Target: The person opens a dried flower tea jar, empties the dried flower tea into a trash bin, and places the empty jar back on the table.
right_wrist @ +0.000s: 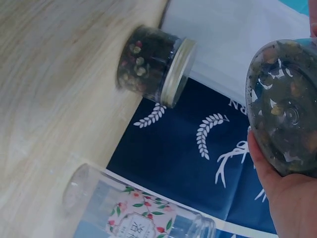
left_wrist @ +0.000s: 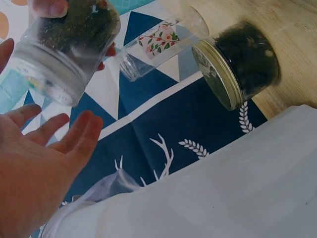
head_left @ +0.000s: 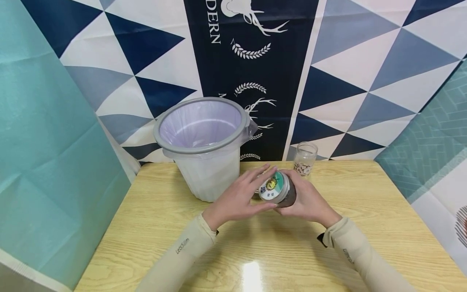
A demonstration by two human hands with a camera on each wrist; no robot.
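Observation:
My right hand (head_left: 308, 200) grips a clear jar (head_left: 290, 197) of dark dried pieces, tilted above the table. Its silvery lid (head_left: 271, 186) bears a green and white label with a yellow figure. The left hand (head_left: 237, 198) is held around the lid side, fingers spread; in the left wrist view they look apart from the lid. The right wrist view shows the jar's base, with the right hand (right_wrist: 297, 203) curled at its side. Behind stands a second jar (right_wrist: 148, 64) with a gold lid and dark contents, mostly hidden in the head view.
A clear bottle-like jar (head_left: 305, 157) with a floral label stands lidless at the table's back edge. Left of the hands is a white bin (head_left: 213, 174) with a grey rim and thin liner. Patterned cloth (head_left: 339, 81) hangs behind the wooden table (head_left: 146, 243).

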